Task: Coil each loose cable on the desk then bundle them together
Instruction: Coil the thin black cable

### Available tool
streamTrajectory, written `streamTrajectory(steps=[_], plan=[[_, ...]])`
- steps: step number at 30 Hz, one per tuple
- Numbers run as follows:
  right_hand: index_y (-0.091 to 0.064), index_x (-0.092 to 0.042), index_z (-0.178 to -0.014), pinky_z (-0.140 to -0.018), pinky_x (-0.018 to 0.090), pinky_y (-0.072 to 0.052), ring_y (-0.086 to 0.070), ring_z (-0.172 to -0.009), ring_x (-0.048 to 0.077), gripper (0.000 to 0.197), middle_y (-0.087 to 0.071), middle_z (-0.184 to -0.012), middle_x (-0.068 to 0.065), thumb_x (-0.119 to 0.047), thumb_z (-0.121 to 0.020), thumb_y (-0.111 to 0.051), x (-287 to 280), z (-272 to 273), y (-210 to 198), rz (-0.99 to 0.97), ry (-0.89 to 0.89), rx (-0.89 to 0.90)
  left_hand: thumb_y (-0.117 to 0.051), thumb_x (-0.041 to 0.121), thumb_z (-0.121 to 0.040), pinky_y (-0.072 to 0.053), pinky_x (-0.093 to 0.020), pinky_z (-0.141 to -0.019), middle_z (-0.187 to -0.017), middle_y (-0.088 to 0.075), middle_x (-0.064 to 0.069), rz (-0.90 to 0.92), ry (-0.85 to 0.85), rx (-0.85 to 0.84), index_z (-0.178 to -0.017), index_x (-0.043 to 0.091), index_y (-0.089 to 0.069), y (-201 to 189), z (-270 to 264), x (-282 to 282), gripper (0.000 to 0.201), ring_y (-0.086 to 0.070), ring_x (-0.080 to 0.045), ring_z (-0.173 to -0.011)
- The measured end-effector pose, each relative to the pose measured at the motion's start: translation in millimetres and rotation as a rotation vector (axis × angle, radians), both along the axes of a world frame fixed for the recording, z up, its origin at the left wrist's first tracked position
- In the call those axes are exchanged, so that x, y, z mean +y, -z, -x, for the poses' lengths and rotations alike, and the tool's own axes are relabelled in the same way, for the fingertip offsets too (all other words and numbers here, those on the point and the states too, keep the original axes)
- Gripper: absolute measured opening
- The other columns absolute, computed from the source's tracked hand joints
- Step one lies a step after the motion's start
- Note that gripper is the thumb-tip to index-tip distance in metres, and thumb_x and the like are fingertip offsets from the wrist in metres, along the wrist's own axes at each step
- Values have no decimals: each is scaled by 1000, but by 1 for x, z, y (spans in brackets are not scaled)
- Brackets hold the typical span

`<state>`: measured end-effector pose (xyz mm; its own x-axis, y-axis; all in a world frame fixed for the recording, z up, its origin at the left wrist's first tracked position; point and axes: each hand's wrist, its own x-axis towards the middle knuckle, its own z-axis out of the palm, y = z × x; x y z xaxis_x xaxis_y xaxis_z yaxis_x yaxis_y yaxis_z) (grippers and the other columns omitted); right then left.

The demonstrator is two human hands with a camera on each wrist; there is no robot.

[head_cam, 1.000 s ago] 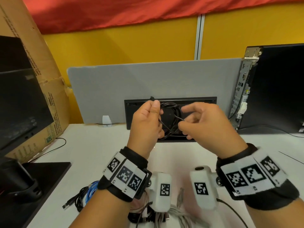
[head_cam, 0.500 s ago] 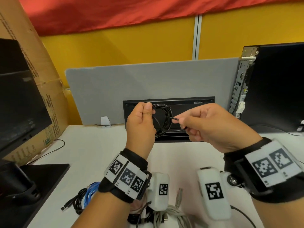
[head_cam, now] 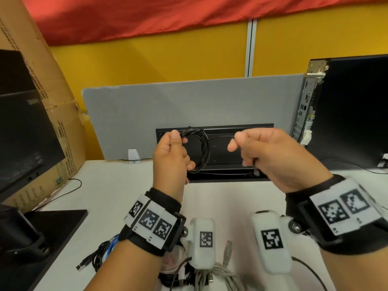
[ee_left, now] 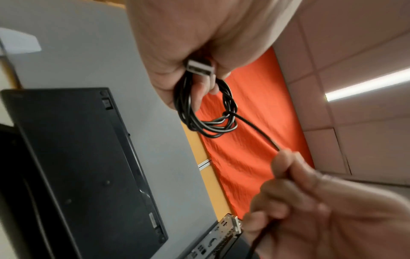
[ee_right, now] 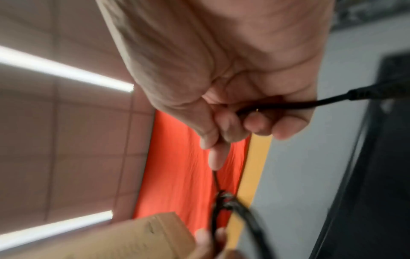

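- The white desk carries, at its near edge, a heap of cables: a black and blue coil near the left wrist and a tangle of grey leads under the wrist cameras. These look partly gathered; whether each is fully coiled cannot be told.
- A black keyboard leans upright against the grey divider panel, behind both raised hands.
- The left hand is held above the desk, fingers and thumb curled round one side of the black cable coil; the wrist view shows the metal USB plug tucked in the same grip.
- The right hand pinches the free tail between thumb and forefinger, the other fingers curled round the strand, which runs through the fist; the far plug sticks out beyond it.
- The tail wraps across the loops and runs taut to the right hand.
- Judgement: the step in hand is cinching the tail round this coil to lock it.
- The next move calls for steady tension and a firm left grip so the loops do not spring, then tucking the end and setting the coil with the others for bundling.
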<state>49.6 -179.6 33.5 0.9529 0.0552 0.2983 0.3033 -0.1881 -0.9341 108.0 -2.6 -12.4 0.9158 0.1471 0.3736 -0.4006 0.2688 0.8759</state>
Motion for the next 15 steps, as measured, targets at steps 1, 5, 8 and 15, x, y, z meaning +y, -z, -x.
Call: streamTrajectory(steps=[1,5,8,15], plan=[[-74,-22,-76,-60,17,-42,-48,-59,13,29,-50,-58,-4,-27,-96,-54,-2,0,1,166,91,-72,-36,38,-104,-28,-23,-44,-48,-26,11,57,35,21,-86,14,-51,-1,2,0,33,-25,-5,-39],[-75,-30,-83,-87,28,-43,-57,-96,12,19,-62,-87,-15,-24,-94,-60,-3,-10,10,501,322,-278,-35,38,-104,-30,-20,-41,-54,-24,7,365,299,124,-85,13,-48,-8,10,-3,34,-22,-7,-42],[-76,-21,-88,-77,18,-35,-49,-81,1,14,-54,-80,-15,-14,-91,-63,2,-18,19,484,379,-439,-34,38,-104,-30,-20,-39,-54,-22,6,510,438,178,-84,13,-46,-12,18,-13,34,-21,-7,-40],[-75,-13,-89,-71,18,-44,-57,-71,5,14,-57,-72,-14,-6,-90,-62,9,-20,22,464,362,-571,-33,39,-103,-30,-18,-39,-55,-18,6,689,635,259,-80,14,-45,-9,25,-26,36,-18,-6,-42]])
